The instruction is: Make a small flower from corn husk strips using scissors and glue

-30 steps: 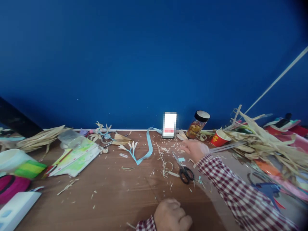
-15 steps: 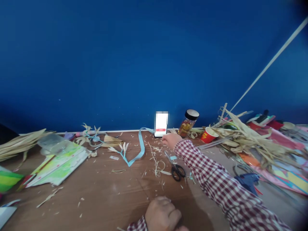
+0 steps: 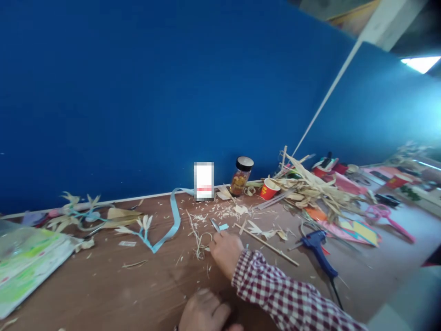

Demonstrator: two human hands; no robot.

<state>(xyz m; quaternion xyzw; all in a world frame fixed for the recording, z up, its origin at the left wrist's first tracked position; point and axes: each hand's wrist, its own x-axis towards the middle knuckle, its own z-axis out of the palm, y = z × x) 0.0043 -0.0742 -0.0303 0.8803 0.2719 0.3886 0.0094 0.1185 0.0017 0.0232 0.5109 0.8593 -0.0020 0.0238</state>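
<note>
On the wooden table, right hand is curled shut over the handles of the scissors, blades protruding. Left hand rests at the near edge, loosely fisted.

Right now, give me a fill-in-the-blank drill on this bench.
The right hand covers the handles of the ___.
The jar has a ___ lid.
The glue gun is ___ in colour.
The paper cup beside the jar is ___.
Answers: scissors; black; blue; red.
</note>
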